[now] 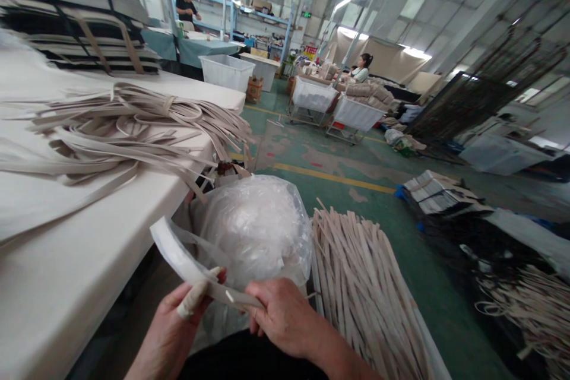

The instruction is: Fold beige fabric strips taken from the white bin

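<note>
Between my two hands runs a beige strip [234, 295], with a white backing [174, 249] curving up and away to the left from it. My left hand [187, 303], its thumb wrapped in pale tape, pinches the strip where the white part begins. My right hand [278, 312] is closed around the strip's other end, knuckles up; the end inside the fist is hidden. Just beyond both hands bulges a clear plastic bag [258, 219] full of whitish, crumpled material. Right of my right hand lies a long pile of beige strips [360, 273].
A white-covered table [120, 237] fills the left, bearing a bundle of beige strips [133, 124] and strapped stacks [80, 18]. White bins [227, 71] and loaded carts [356, 113] stand farther off. Two people work in the background. More strips [534, 309] lie at the right.
</note>
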A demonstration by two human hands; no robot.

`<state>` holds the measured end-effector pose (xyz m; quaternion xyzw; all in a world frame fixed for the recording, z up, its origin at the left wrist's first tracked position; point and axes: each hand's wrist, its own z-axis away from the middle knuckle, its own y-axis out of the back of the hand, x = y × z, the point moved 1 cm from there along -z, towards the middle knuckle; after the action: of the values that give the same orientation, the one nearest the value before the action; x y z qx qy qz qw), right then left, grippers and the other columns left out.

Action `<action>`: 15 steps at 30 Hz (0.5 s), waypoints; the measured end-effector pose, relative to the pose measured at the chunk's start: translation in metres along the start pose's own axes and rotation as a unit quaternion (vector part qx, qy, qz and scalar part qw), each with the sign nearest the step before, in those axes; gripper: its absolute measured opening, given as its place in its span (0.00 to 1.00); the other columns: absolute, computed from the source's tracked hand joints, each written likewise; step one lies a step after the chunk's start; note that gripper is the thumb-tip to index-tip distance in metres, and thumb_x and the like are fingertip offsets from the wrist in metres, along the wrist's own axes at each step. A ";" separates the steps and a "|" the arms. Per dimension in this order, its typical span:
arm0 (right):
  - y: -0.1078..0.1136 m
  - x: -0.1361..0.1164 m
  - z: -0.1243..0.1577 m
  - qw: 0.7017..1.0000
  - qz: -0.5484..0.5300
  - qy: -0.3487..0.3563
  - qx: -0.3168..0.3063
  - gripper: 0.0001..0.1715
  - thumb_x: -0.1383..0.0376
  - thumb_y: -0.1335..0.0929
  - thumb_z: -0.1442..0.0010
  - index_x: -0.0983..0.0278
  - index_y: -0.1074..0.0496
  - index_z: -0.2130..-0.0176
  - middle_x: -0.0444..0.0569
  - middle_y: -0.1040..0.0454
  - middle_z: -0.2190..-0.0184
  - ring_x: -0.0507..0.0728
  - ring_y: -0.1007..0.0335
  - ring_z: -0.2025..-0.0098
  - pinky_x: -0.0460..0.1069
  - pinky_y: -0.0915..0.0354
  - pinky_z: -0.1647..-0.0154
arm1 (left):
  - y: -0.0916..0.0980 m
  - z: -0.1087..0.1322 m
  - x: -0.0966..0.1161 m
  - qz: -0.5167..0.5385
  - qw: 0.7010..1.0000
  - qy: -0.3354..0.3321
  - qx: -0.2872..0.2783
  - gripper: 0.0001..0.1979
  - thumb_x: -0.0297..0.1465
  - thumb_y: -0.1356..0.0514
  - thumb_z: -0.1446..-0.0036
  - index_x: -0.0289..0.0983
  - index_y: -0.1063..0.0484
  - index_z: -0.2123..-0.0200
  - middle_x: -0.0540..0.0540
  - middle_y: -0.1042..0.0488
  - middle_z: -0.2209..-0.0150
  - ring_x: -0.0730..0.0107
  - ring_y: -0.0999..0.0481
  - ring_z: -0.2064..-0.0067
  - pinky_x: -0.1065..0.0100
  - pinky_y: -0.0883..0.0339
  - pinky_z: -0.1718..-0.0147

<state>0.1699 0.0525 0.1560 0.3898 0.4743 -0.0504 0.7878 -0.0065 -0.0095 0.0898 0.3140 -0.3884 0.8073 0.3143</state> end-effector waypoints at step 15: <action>-0.004 -0.001 0.001 0.998 0.005 0.038 0.059 0.11 0.67 0.36 0.36 0.64 0.29 0.70 0.41 0.27 0.77 0.50 0.30 0.74 0.42 0.41 0.70 | -0.015 0.007 -0.006 -0.084 0.990 -0.038 -0.110 0.21 0.46 0.28 0.60 0.36 0.16 0.68 0.40 0.17 0.65 0.44 0.23 0.52 0.55 0.29 0.52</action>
<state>0.1682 0.0484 0.1547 0.4398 0.4976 -0.0593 0.7453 0.0108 -0.0096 0.0954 0.3396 -0.4593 0.7176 0.3985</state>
